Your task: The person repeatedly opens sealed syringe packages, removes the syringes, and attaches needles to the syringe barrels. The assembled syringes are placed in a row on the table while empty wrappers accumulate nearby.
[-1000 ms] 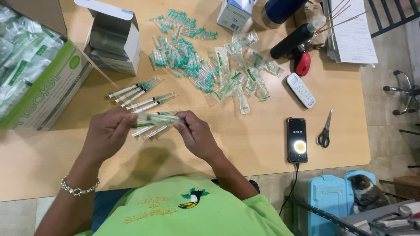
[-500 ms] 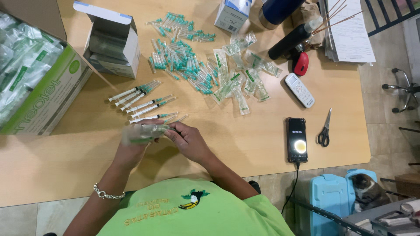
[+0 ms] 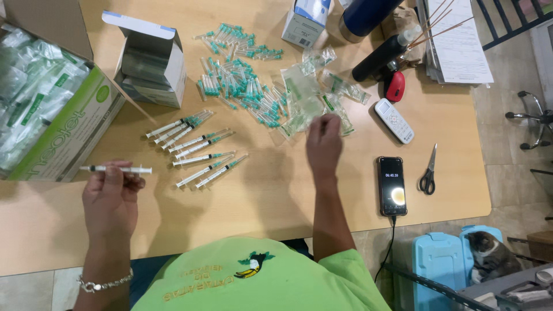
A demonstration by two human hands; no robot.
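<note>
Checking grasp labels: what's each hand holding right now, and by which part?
Left hand pinches a syringe around mid-barrel, lying level. Right hand reaches toward the empty clear wrappers; whether it grips anything cannot be told.

A phone (image 3: 392, 185), scissors (image 3: 428, 171), a white remote (image 3: 394, 120) and a cat (image 3: 489, 254).

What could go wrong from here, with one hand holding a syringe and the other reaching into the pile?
The left hand pinches the syringe only near its middle, so it might tip or drop. The right hand, reaching toward the clear wrappers, could scatter the loose capped needles or brush the row of assembled syringes.
</note>
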